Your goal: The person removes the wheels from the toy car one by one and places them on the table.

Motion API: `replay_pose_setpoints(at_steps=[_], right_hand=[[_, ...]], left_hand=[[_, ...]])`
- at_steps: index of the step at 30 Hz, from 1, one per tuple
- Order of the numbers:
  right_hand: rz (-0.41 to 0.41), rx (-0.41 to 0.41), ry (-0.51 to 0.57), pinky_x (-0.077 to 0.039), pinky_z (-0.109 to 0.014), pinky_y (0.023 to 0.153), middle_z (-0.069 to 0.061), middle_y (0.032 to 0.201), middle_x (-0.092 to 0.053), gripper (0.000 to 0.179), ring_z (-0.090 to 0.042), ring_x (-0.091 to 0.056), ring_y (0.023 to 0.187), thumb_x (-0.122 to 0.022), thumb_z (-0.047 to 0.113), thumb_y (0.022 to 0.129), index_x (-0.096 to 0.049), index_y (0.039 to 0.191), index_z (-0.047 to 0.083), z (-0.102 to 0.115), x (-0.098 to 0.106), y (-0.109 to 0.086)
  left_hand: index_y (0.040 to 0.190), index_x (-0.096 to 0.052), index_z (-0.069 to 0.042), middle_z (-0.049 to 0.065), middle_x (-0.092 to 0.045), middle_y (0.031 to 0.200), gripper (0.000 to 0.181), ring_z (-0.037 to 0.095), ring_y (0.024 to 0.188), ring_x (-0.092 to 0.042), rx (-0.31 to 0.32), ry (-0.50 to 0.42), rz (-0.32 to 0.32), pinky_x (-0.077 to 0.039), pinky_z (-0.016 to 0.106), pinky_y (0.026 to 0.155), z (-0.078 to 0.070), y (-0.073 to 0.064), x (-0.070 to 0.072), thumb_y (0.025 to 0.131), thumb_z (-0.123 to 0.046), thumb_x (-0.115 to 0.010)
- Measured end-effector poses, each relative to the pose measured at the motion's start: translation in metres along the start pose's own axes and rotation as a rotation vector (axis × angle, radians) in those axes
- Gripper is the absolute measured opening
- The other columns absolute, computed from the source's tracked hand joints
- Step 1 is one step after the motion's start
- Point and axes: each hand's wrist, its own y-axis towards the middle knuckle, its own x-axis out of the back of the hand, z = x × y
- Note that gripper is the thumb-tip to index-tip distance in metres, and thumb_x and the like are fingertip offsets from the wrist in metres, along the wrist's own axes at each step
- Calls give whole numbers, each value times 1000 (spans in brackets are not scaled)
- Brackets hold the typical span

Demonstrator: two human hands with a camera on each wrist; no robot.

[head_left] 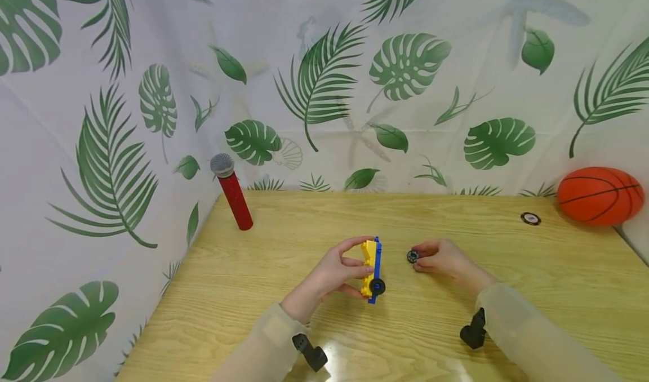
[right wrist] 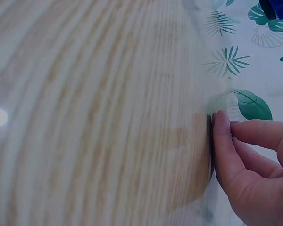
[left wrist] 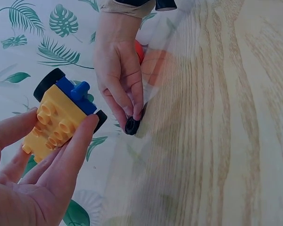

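My left hand [head_left: 332,270] grips a toy car [head_left: 371,266] with a yellow studded body and a blue underside, held above the table on its side. Black wheels [left wrist: 49,84] show on the car, and a bare blue stub [left wrist: 80,91] sticks out of it in the left wrist view. To the right, my right hand [head_left: 448,260] pinches a small black wheel [head_left: 413,256] between thumb and fingers, low over the table and apart from the car. In the right wrist view the fingers [right wrist: 226,146] mostly hide that wheel.
A red microphone [head_left: 236,199] with a grey head stands at the table's back left. At the back right are an orange basketball [head_left: 600,196] and a small round black-and-white disc [head_left: 530,218]. Leaf-patterned cloth [head_left: 324,162] borders the wooden table [head_left: 304,213].
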Motion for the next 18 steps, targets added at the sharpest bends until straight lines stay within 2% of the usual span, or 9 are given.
replay_pose_setpoints(at_steps=[4,11,18], right_hand=[[4,14,-32,-60,-26,80,-22,107,-55,50,-8,-67,82,-54,-16,91,-35,137,-26,1,1,-2],[-11,37,-71,-60,-26,81,-38,125,-44,51,-9,-67,86,-56,-14,92,-37,137,-24,-1,1,-7],[-22,72,-45,-61,-30,81,-38,129,-42,55,-12,-67,86,-55,-10,94,-32,143,-19,2,4,-10]], left_hand=[[139,-54,-36,13,-72,101,58,19,81,-71,-6,4,-7,-59,53,65,0,1,0,91,-7,-70],[140,-52,-36,10,-72,96,60,17,79,-69,-8,-43,-18,-60,52,65,-1,1,3,91,-6,-70],[141,-51,-36,14,-71,103,61,20,87,-71,-33,-54,-13,-60,52,67,-7,2,7,92,-5,-69]])
